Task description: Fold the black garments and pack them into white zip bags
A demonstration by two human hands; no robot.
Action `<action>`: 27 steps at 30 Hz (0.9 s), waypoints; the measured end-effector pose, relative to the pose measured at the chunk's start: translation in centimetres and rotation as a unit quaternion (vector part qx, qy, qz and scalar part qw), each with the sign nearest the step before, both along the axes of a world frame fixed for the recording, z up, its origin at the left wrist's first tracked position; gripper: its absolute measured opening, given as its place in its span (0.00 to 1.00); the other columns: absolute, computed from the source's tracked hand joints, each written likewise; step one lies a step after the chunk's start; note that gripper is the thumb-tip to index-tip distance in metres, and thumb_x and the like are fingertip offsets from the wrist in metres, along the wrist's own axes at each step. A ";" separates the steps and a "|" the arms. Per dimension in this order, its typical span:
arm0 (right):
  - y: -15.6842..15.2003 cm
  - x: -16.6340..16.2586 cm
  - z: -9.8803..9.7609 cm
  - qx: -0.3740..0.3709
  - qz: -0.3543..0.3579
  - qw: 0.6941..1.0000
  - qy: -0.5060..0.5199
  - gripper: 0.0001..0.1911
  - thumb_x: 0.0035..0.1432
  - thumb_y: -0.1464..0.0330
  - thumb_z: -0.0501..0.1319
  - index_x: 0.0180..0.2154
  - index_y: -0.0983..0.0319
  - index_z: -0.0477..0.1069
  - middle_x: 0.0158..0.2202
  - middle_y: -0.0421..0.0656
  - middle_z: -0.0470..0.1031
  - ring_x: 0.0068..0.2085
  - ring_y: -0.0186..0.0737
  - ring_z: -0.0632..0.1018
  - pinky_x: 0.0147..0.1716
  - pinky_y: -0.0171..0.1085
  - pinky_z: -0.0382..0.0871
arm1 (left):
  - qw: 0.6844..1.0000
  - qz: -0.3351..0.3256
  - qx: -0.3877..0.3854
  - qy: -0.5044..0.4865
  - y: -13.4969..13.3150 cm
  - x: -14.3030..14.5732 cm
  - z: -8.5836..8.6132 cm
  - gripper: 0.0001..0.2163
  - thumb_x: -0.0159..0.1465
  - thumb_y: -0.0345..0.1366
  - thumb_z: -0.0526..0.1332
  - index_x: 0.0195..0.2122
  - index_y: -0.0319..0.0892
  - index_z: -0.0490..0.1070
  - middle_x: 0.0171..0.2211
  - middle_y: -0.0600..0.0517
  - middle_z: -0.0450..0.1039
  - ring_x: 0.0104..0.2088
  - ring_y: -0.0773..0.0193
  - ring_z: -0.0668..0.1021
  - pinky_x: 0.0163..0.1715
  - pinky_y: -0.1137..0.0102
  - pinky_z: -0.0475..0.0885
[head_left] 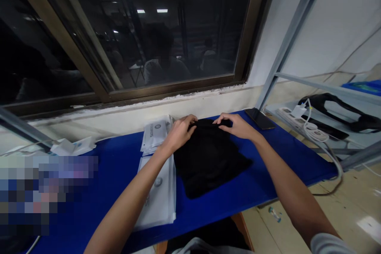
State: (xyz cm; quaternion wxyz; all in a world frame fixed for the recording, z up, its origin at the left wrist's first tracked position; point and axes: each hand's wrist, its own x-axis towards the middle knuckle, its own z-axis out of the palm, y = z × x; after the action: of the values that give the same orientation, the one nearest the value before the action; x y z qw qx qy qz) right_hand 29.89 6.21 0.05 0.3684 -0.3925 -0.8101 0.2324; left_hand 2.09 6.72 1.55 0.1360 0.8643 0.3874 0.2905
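A black cloth garment [210, 160] lies on the blue table surface [113, 190], its exact kind unclear. My left hand [181, 131] is closed on the garment's far left edge, thumb and fingers pinched together. At the far right edge, my right hand [235, 126] pinches the cloth the same way. The lower part of the garment spreads towards me, with one corner pointing right. Just left of it lies a pale plastic zip bag [163, 190] with printed lettering, partly covered by my left forearm. Beyond that sits a stack of smaller packaged bags [154, 134].
A dark phone [259, 118] lies at the table's far right corner. Metal shelving [285, 47] stands to the right, holding a power strip [297, 118] with cables and a black item [363, 121]. White packaging [74, 147] lies far left. A window [166, 47] is behind.
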 end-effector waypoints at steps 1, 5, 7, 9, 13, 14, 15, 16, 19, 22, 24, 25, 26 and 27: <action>-0.1 -0.1 0.1 0.023 -0.016 1.000 0.003 0.05 0.58 0.71 0.61 0.37 0.58 0.74 0.45 0.43 0.82 0.48 0.44 0.79 0.54 0.45 0.68 | 0.999 -0.001 0.028 0.016 -0.1 -0.2 0.3 0.13 0.65 0.29 0.59 0.51 0.44 0.69 0.43 0.49 0.76 0.43 0.59 0.78 0.44 0.66 0.71; -0.3 0.7 0.2 0.004 0.038 0.991 -0.127 0.09 0.51 0.77 0.59 0.30 0.58 0.75 0.38 0.41 0.82 0.45 0.45 0.77 0.50 0.43 0.67 | 0.980 -0.094 -0.013 0.175 -1.0 0.0 0.5 0.12 0.61 0.27 0.63 0.45 0.45 0.74 0.39 0.51 0.75 0.38 0.59 0.78 0.36 0.69 0.68; -0.4 1.4 0.2 -0.102 0.117 0.962 -0.223 0.10 0.50 0.77 0.62 0.31 0.58 0.78 0.38 0.40 0.81 0.43 0.45 0.77 0.47 0.41 0.67 | 0.954 -0.142 -0.084 0.251 -1.7 0.5 0.2 0.10 0.59 0.26 0.64 0.41 0.45 0.75 0.35 0.53 0.75 0.35 0.60 0.78 0.33 0.69 0.67; -0.6 1.7 0.0 -0.176 0.152 0.930 -0.284 0.12 0.47 0.74 0.67 0.37 0.57 0.80 0.40 0.41 0.80 0.44 0.46 0.77 0.45 0.40 0.67 | 0.930 -0.149 -0.125 0.310 -2.6 1.1 -0.2 0.10 0.58 0.27 0.66 0.40 0.45 0.75 0.35 0.52 0.76 0.37 0.58 0.79 0.34 0.69 0.68; -1.1 0.4 -1.0 -0.143 0.074 0.926 -0.341 0.25 0.39 0.74 0.73 0.43 0.56 0.76 0.42 0.43 0.72 0.48 0.51 0.73 0.49 0.42 0.66 | 0.919 -0.043 -0.096 0.380 -4.3 2.2 -0.9 0.22 0.53 0.32 0.71 0.50 0.41 0.71 0.50 0.38 0.73 0.53 0.42 0.75 0.43 0.60 0.73; -1.1 -0.2 -1.3 -0.129 0.051 0.926 -0.350 0.26 0.38 0.76 0.73 0.42 0.57 0.74 0.41 0.43 0.71 0.48 0.51 0.72 0.49 0.42 0.66 | 0.918 -0.018 -0.091 0.385 -4.6 2.4 -1.1 0.26 0.52 0.31 0.71 0.53 0.39 0.70 0.53 0.34 0.70 0.54 0.38 0.73 0.44 0.57 0.73; -1.1 -0.7 -1.7 -0.120 0.032 0.926 -0.356 0.26 0.38 0.78 0.71 0.42 0.57 0.73 0.41 0.43 0.70 0.47 0.50 0.72 0.48 0.42 0.66 | 0.918 0.000 -0.089 0.385 -4.7 2.6 -1.3 0.28 0.51 0.29 0.70 0.55 0.37 0.68 0.55 0.31 0.68 0.55 0.36 0.73 0.45 0.54 0.73; -1.1 -1.2 -1.9 -0.113 0.018 0.928 -0.355 0.25 0.39 0.80 0.69 0.41 0.57 0.71 0.41 0.43 0.69 0.46 0.48 0.72 0.47 0.41 0.65 | 0.919 0.010 -0.090 0.383 -4.7 2.7 -1.4 0.29 0.52 0.26 0.68 0.56 0.35 0.66 0.55 0.29 0.67 0.55 0.35 0.73 0.45 0.53 0.73; -0.8 -1.5 -1.8 -0.102 0.018 0.948 -0.301 0.23 0.42 0.82 0.63 0.40 0.58 0.67 0.40 0.41 0.70 0.43 0.43 0.73 0.43 0.38 0.65 | 0.928 0.007 -0.096 0.360 -3.8 2.3 -1.2 0.28 0.52 0.20 0.62 0.57 0.34 0.64 0.52 0.31 0.70 0.51 0.39 0.76 0.46 0.54 0.72; -0.5 -0.2 -0.7 -0.096 0.047 0.981 -0.165 0.20 0.45 0.79 0.61 0.41 0.58 0.65 0.39 0.40 0.72 0.42 0.41 0.75 0.42 0.37 0.65 | 0.946 -0.028 -0.126 0.298 -2.1 0.4 0.1 0.24 0.54 0.24 0.61 0.54 0.39 0.63 0.46 0.42 0.74 0.47 0.50 0.79 0.45 0.62 0.73; -0.4 1.0 0.1 -0.129 0.074 0.987 -0.065 0.18 0.50 0.76 0.61 0.44 0.58 0.65 0.42 0.41 0.74 0.43 0.41 0.76 0.43 0.36 0.66 | 0.960 -0.066 -0.193 0.193 -1.0 -1.3 1.3 0.22 0.56 0.28 0.60 0.53 0.42 0.62 0.45 0.46 0.74 0.46 0.55 0.78 0.42 0.66 0.73; -0.3 1.6 0.3 -0.158 0.089 0.983 -0.028 0.18 0.53 0.74 0.62 0.46 0.58 0.65 0.43 0.41 0.75 0.43 0.40 0.76 0.43 0.36 0.67 | 0.959 -0.082 -0.233 0.140 -0.5 -2.1 1.7 0.21 0.57 0.30 0.60 0.53 0.43 0.62 0.45 0.47 0.73 0.45 0.57 0.78 0.41 0.67 0.73; -0.1 2.1 0.3 -0.185 0.102 0.977 -0.007 0.17 0.55 0.71 0.62 0.47 0.58 0.65 0.44 0.42 0.75 0.43 0.40 0.76 0.43 0.36 0.68 | 0.953 -0.094 -0.268 0.101 -0.2 -2.7 2.0 0.21 0.58 0.31 0.59 0.53 0.43 0.62 0.44 0.48 0.73 0.44 0.58 0.77 0.39 0.68 0.72; 0.1 2.4 0.2 -0.205 0.108 0.973 -0.002 0.16 0.57 0.69 0.62 0.48 0.58 0.66 0.44 0.42 0.76 0.43 0.40 0.76 0.43 0.36 0.68 | 0.947 -0.099 -0.293 0.088 0.1 -3.2 2.1 0.21 0.58 0.31 0.59 0.54 0.43 0.62 0.43 0.48 0.73 0.42 0.58 0.77 0.37 0.68 0.72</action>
State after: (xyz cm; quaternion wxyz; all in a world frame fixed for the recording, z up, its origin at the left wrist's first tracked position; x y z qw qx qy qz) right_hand 32.33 6.27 0.26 0.2512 -0.3701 -0.7836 0.4311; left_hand -1.14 6.82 3.63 0.3762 0.8426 0.3785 0.0721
